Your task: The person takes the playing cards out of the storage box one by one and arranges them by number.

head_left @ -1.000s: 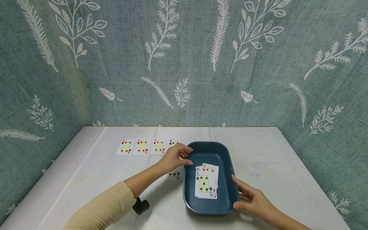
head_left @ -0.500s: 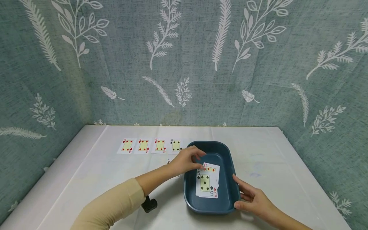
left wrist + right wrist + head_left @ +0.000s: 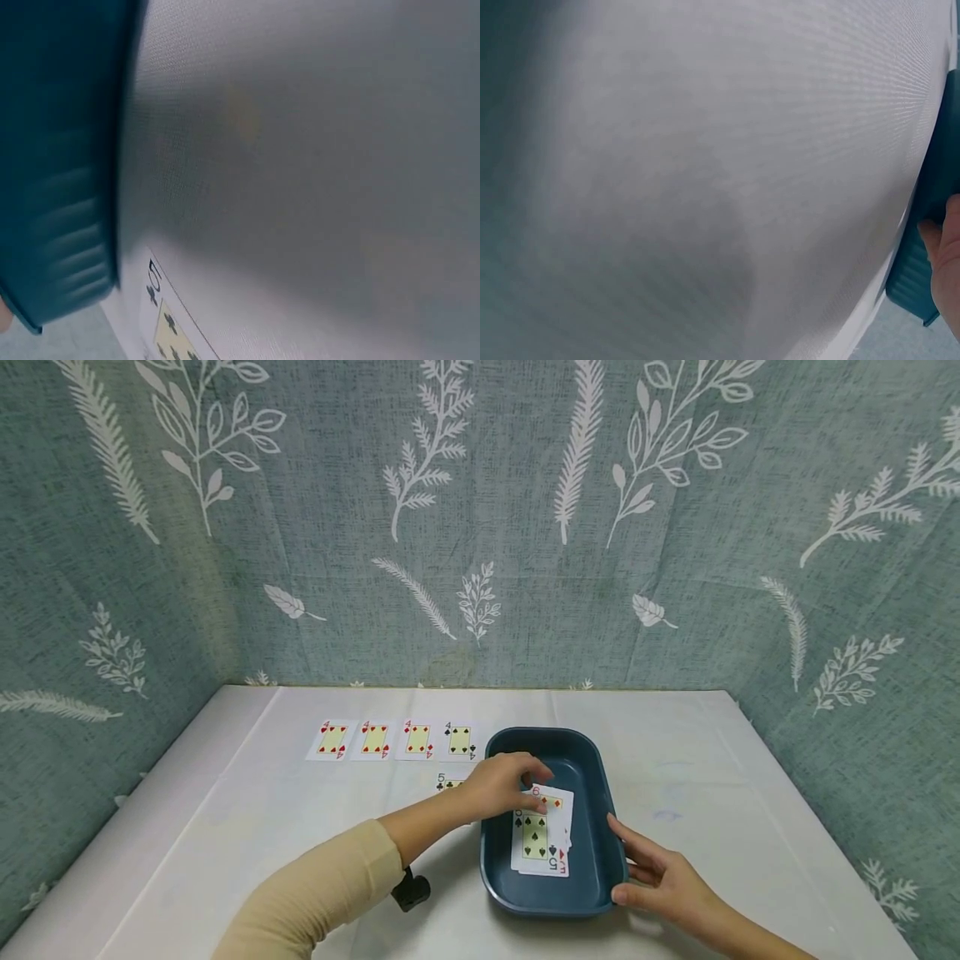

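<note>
A dark blue tray [image 3: 600, 793] stands on the white tabletop and holds overlapping playing cards [image 3: 534, 860]. A five of spades lies uppermost in front, with a six of diamonds [image 3: 557, 802] showing behind it. My left hand [image 3: 498, 789] reaches in over the tray's left rim. Its thumb overlaps the top of the cards, and its fingers are spread apart from the thumb. My right hand [image 3: 660, 877] rests against the tray's right outer wall, index fingertip and thumb at the rim. The right wrist view also catches this hand at the tray's side [image 3: 911, 270].
Left of the tray a row of fours lies face up, from the four of hearts [image 3: 332, 739] to a black four [image 3: 459, 741]. Below it a five of clubs [image 3: 452, 779] is partly hidden by the left forearm. Patterned cloth walls [image 3: 480, 527] enclose the table.
My left hand has moved right, from the tray's left rim to over the cards inside, uncovering the black four. My right hand and the tray have stayed in place.
</note>
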